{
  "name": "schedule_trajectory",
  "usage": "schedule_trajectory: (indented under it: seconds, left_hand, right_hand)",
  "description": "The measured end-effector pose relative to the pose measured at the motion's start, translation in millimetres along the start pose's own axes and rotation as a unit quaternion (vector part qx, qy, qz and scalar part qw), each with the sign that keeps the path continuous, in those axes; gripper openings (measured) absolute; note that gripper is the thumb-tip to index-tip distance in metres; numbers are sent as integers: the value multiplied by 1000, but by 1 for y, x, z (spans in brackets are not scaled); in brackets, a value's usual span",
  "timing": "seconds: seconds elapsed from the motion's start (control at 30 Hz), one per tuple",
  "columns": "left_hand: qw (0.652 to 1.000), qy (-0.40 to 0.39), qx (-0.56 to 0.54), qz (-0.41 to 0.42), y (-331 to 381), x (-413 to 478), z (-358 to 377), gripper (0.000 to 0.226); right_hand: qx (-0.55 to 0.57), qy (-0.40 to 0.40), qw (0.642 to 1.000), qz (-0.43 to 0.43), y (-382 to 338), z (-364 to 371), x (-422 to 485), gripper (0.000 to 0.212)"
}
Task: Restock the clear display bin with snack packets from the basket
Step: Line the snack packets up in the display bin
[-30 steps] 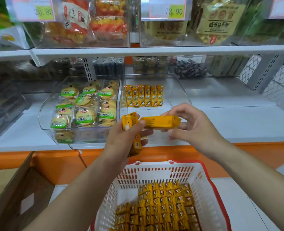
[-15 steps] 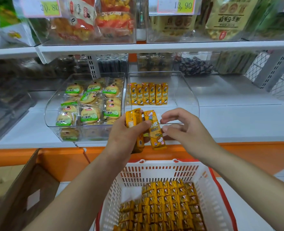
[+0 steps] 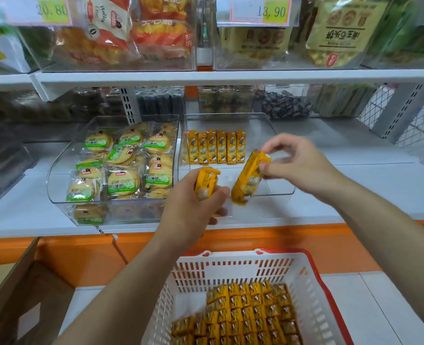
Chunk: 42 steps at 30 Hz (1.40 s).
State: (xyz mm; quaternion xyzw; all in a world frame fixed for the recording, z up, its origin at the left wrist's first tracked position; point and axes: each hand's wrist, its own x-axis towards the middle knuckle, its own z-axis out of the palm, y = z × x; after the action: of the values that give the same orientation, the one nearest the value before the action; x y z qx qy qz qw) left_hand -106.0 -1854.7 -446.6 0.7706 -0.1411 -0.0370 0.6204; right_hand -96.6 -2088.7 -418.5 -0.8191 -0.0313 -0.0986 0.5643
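Two hands are up in front of you, and both have yellow snacks in them. Your left hand (image 3: 193,210) has its fingers curled round a yellow bundle (image 3: 206,183); how many packets are in it cannot be told. Your right hand (image 3: 298,163) pinches the top end of one yellow packet (image 3: 247,180) between thumb and fingertips. That packet hangs down tilted, with its low end near your left thumb and a small gap between them.

Just behind both hands sits the clear bin (image 3: 280,170) on the white shelf (image 3: 368,185). The hanging packet is over the open front part of the bin. Farther back than your hands, a row of six packets (image 3: 216,148) stands upright side by side, near the bin's left wall.

Below your hands, between your arms, is the white basket (image 3: 231,272) with a red rim. Lots of basket packets (image 3: 250,312) lie in rows at its bottom.

To the left of your left hand is a cookie bin (image 3: 59,175), also clear, full of round cookies (image 3: 121,180) in green-labelled wrappers. Down past your left arm is a brown cardboard box (image 3: 19,295). High above your hands, a top shelf (image 3: 231,77) carries more bins of bagged snacks, with a price tag (image 3: 273,11) that reads 13.90.
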Motion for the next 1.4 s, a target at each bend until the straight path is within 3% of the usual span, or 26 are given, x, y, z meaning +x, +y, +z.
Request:
schedule_trajectory:
  seconds: [0.17, 0.27, 0.47, 0.67, 0.83, 0.97, 1.1, 1.17, 1.27, 1.4]
  left_hand:
    - [1000, 26, -10, 7, -4, 12, -6, 18]
    - [999, 19, -46, -7, -7, 20, -9, 7]
    - [998, 35, -58, -8, -18, 34, -17, 22]
    - [997, 40, -61, -4, -27, 42, -14, 26]
    - [998, 39, -50, -25, -33, 44, -5, 29]
    - [998, 33, -36, -34, -37, 43, -2, 37]
    - [998, 28, -28, -41, -38, 39, 0, 41]
    - [998, 29, -25, -47, -38, 39, 2, 38]
    - [999, 22, -20, -42, -32, 34, 7, 31]
    - [1000, -3, 5, -4, -18, 20, 17, 33]
  right_hand:
    - [-189, 7, 980, -65, 18, -19, 77, 43]
    - [-362, 7, 929, -73, 37, -28, 125, 44]
    - [-426, -11, 905, -8, 58, -30, 184, 36]
    - [-498, -113, 860, -5, 59, -26, 214, 19]
    - [-550, -128, 825, 16, 70, -25, 225, 36]
    - [-509, -81, 857, 15, 66, -26, 218, 50]
    - [-446, 15, 894, -30, 42, -30, 169, 38]
    - [-346, 37, 935, -67, 34, -20, 130, 24]
    - [-130, 0, 989, -68, 20, 8, 59, 17]
    - [-12, -67, 998, 18, 5, 42, -1, 14]
